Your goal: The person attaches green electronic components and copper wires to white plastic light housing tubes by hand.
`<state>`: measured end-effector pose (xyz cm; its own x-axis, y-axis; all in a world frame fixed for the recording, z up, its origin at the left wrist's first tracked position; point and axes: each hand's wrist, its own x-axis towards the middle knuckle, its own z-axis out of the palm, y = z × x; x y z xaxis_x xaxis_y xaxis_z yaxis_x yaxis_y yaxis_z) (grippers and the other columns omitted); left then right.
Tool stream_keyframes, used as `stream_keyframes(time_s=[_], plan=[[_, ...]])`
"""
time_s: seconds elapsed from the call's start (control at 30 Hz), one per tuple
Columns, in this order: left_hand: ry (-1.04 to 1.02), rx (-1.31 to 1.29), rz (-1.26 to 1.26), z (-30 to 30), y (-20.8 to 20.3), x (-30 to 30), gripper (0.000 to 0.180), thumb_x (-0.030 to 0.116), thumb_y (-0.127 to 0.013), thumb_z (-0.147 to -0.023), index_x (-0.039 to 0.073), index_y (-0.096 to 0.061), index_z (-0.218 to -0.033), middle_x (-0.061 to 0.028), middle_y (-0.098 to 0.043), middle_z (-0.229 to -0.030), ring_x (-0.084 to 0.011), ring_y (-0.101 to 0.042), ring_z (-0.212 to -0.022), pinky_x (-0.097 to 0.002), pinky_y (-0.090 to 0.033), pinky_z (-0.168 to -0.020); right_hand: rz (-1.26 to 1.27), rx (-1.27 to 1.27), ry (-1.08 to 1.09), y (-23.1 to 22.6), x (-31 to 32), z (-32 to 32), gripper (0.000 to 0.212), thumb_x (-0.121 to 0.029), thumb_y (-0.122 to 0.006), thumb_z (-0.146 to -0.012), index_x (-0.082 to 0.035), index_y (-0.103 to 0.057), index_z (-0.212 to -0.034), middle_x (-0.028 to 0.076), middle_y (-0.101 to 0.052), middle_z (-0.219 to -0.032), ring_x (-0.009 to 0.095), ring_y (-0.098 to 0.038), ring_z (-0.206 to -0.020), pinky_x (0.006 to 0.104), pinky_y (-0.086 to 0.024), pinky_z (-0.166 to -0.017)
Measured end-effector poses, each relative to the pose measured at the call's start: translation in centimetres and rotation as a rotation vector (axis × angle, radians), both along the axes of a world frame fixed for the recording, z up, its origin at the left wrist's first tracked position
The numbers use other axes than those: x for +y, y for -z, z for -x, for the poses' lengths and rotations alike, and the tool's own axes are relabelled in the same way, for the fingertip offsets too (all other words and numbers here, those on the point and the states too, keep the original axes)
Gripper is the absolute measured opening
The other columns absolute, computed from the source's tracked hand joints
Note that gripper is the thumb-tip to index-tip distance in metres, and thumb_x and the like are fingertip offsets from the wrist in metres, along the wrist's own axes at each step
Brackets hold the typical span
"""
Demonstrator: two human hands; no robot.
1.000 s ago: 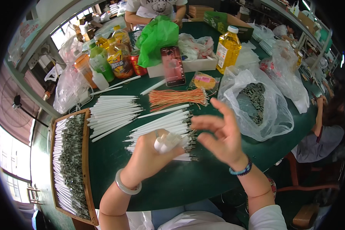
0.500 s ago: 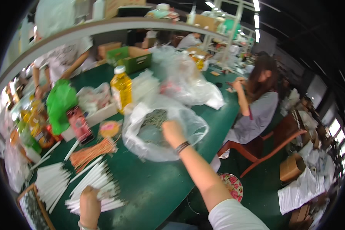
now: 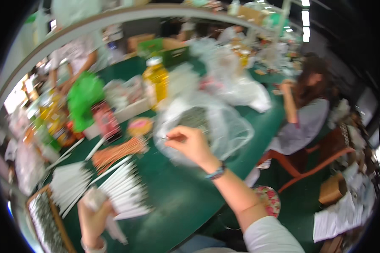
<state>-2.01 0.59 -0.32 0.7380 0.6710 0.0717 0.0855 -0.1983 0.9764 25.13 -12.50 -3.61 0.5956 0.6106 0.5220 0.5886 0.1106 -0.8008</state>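
My right hand point(image 3: 190, 144) is raised at the near side of a clear plastic bag point(image 3: 236, 135), thumb and fingertips pinched on a small dark piece too blurred to name. Inside the open bag lies a heap of small grey-green pieces point(image 3: 194, 118). At the lower left, my left hand point(image 3: 93, 217) is closed around a white stick point(image 3: 116, 232), blurred by motion. Beside it a fan of white sticks with dark tips point(image 3: 124, 189) rests on the green table point(image 3: 169, 204). Another group of white sticks point(image 3: 69, 183) lies to its left.
A bundle of orange strands point(image 3: 118, 154), a phone in a red case point(image 3: 106, 120) and a yellow bottle point(image 3: 157, 82) stand or lie farther back. A framed tray point(image 3: 46, 219) of grey pieces is at the left edge. A person point(image 3: 302, 118) sits at the right beside a wooden chair point(image 3: 312, 162).
My right hand has come out of the bag toward me, fingertips pinched. My left hand has turned, and a white stick now shows in it. The whole view has shifted.
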Motion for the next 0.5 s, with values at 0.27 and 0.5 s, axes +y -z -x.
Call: stream_keyframes(time_s=[0.27, 0.5], plan=[[0.075, -0.159, 0.303, -0.9, 1.4, -0.8, 0.026, 0.014, -0.064, -0.076, -0.007, -0.052, -0.087, -0.0081, -0.054, -0.068, -0.0148, -0.056, -0.055, -0.0247, -0.045, -0.049, -0.120, -0.547, -0.391, -1.7, 2.6, 9.1, 0.018, -0.001, -0.067, -0.062, -0.006, -0.057, -0.076, 0.003, -0.057, -0.077, 0.019, -0.054, -0.070, 0.0284, -0.045, -0.060], [0.003, -0.237, 0.362, -0.1, 1.4, -0.5, 0.016, -0.001, -0.062, -0.074, -0.006, -0.053, -0.086, -0.0098, -0.058, -0.070, -0.0152, -0.057, -0.056, -0.0254, -0.046, -0.050, -0.103, -0.404, -0.513, -1.8, 3.3, 11.7, 0.019, -0.001, -0.067, -0.066, -0.004, -0.058, -0.081, 0.007, -0.059, -0.081, 0.018, -0.056, -0.071, 0.0266, -0.046, -0.061]])
